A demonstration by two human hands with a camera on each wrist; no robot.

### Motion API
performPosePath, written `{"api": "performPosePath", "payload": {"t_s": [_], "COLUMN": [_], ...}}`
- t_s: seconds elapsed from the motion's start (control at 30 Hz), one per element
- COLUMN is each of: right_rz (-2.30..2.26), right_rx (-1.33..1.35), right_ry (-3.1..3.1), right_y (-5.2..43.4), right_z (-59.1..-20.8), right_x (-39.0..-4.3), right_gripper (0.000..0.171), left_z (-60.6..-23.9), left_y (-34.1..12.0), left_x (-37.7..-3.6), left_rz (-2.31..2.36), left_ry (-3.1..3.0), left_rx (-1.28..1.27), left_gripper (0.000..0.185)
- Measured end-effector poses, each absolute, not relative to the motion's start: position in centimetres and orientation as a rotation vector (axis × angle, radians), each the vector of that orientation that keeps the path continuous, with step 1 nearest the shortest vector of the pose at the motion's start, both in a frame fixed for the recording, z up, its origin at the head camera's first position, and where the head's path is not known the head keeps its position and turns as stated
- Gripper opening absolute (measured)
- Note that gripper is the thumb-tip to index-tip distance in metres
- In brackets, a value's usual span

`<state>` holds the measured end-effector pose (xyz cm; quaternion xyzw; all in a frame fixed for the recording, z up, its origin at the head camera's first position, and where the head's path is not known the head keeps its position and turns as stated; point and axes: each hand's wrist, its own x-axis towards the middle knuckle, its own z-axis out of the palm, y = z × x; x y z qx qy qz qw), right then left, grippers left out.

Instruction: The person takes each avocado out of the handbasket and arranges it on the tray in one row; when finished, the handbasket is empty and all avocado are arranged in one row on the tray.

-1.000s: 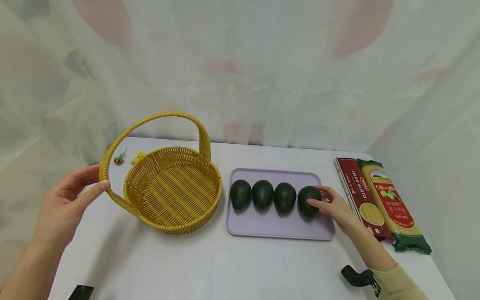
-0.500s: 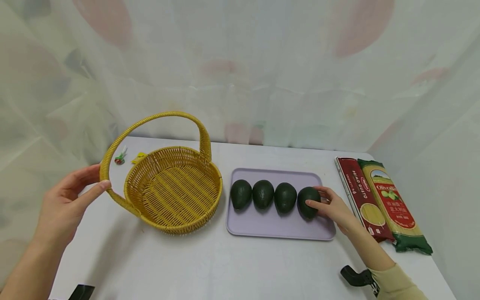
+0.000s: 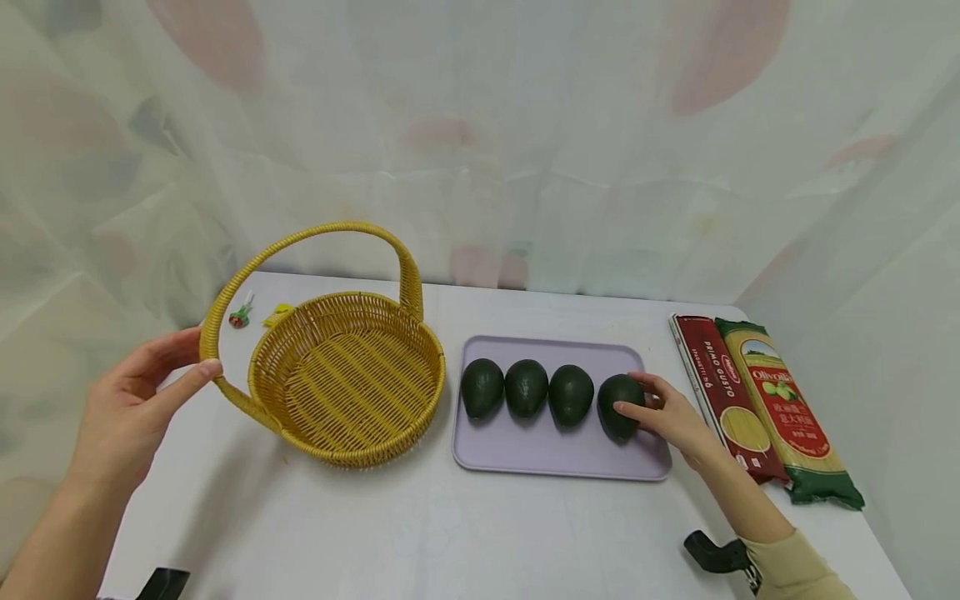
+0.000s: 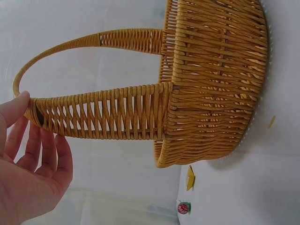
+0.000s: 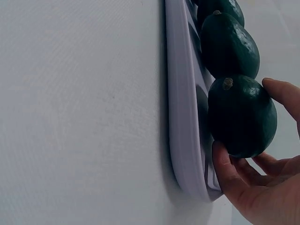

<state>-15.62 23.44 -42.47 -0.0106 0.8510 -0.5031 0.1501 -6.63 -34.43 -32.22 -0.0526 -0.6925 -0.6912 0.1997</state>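
Note:
A yellow wicker basket [image 3: 347,454] with a tall arched handle [image 3: 408,287] stands at the left of the table. My left hand [image 3: 133,402] pinches the left part of that handle, thumb on one side and fingers on the other, as the left wrist view also shows. Several dark green avocados [image 3: 571,395] lie in a row on a pale purple tray [image 3: 525,461]. At the row's right end, my right hand [image 3: 672,421] grips the last avocado [image 5: 241,117] between thumb and fingers. In the right wrist view its stem end faces the camera. The basket's inside holds nothing.
To the tray's right lie a red spaghetti packet [image 3: 723,392] and a green-and-yellow pasta packet [image 3: 783,408]. Behind the basket are a small red-and-green item [image 3: 240,317] and a yellow piece [image 3: 278,314]. A patterned curtain [image 3: 480,142] hangs along the table's back edge.
The avocado in my right hand has shifted very slightly to the right, away from its neighbour. My left hand and the basket have stayed in place.

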Motion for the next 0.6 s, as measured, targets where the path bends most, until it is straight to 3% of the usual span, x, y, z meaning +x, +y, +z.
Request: {"api": "performPosePath", "payload": {"t_s": [0.6], "right_rz": [-1.286], "right_rx": [-0.076], "right_ry": [2.592], "right_y": [23.57], "right_z": [-42.13], "right_x": [-15.33], "right_gripper": [0.086], "left_z": [-32.13], "left_y": [-34.44], "left_x": [-6.59], "left_rz": [-1.930], "left_ry": [-1.944], "left_rx": [-0.142], "left_gripper": [0.040]}}
